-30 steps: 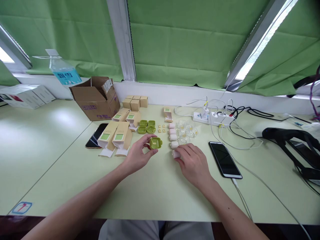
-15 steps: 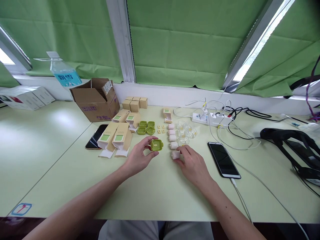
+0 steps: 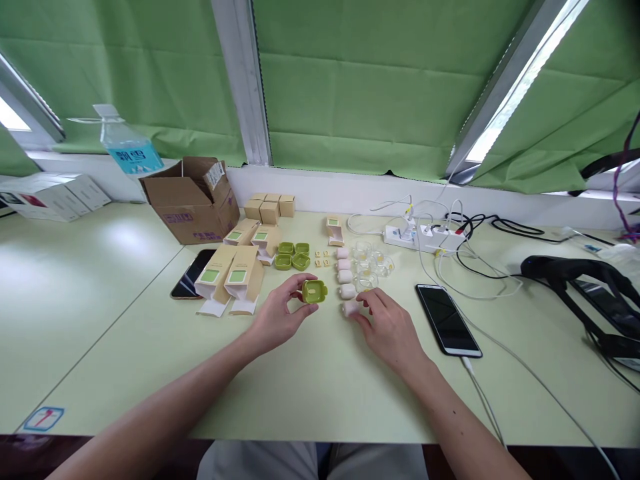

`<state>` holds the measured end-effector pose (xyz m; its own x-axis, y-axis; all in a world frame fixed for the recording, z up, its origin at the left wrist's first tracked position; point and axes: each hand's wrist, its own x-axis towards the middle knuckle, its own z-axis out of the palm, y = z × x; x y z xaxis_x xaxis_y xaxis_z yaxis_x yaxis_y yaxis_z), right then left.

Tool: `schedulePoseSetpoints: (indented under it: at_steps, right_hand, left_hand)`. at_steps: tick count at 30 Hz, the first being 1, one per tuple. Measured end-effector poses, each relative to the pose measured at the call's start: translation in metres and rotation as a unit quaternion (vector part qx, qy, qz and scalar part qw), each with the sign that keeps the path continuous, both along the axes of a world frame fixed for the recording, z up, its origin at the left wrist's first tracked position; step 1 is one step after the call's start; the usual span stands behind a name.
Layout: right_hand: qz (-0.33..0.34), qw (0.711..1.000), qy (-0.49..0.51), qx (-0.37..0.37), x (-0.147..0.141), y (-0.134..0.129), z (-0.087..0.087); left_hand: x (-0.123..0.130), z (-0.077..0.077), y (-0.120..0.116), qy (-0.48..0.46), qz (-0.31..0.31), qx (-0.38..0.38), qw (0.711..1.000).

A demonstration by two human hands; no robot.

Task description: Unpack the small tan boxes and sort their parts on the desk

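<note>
Clamping hollow, rounded-square green container (image 3: 315, 291) in left fingers (image 3: 302, 312); at its four o'clock, pinching whitish cylinder (image 3: 349, 308) between right fingers (image 3: 371, 300).

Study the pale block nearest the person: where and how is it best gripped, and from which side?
Probably pinch the nearest pale block with thumb on its near side and a finger on its far side, coming from the right, where the right hand is. It is small and stubby; the next block sits close beyond it, so place the far finger carefully.
</note>
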<state>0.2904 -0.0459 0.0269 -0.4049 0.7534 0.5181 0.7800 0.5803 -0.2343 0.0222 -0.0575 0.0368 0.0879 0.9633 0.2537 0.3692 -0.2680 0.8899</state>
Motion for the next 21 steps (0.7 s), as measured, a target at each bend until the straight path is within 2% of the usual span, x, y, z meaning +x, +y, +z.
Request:
schedulePoseSetpoints:
  at_steps: [14, 17, 21]
  right_hand:
    - [0.016, 0.999, 0.029, -0.003, 0.0, -0.001, 0.002]
    - [0.046, 0.996, 0.057, 0.041, -0.006, -0.004, 0.011]
    - [0.104, 0.987, 0.058, 0.108, -0.029, -0.005, 0.033]
  left_hand:
    - [0.0, 0.0, -0.001, 0.0, -0.005, 0.006, 1.0]
    - [0.001, -0.001, -0.001, -0.001, -0.009, 0.007, 1.0]
    - [0.003, 0.001, -0.004, 0.01, -0.025, 0.019, 0.999]
